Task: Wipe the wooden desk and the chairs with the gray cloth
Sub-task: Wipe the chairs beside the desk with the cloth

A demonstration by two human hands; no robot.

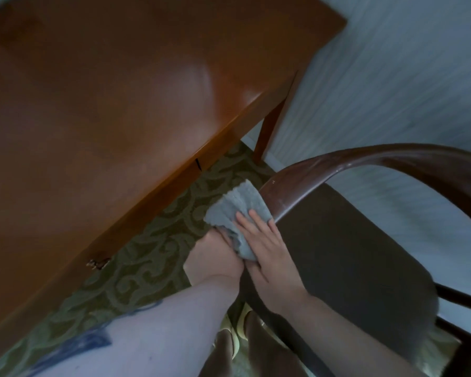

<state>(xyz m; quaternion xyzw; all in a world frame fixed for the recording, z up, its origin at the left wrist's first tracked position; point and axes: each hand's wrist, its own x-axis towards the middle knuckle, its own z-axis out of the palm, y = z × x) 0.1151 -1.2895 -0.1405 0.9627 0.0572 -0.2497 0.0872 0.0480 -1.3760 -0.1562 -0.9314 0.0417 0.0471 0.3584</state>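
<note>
The gray cloth (237, 205) is bunched over the near end of the chair's curved dark wooden rail (337, 164). My right hand (269, 248) lies on the cloth with straight fingers and presses it against the rail. My left hand (215, 257) grips the cloth's lower fold from the left, and its fingers are hidden under the fabric. The chair's dark seat (351, 254) lies to the right of both hands. Filling the upper left is the wooden desk (106, 104), its top glossy.
A desk leg (269, 126) stands close to the pale wall (392, 77). A metal drawer pull (98, 263) hangs on the desk's front edge. Green patterned carpet (152, 254) covers the gap between desk and chair. My feet in light slippers (237, 336) are below the hands.
</note>
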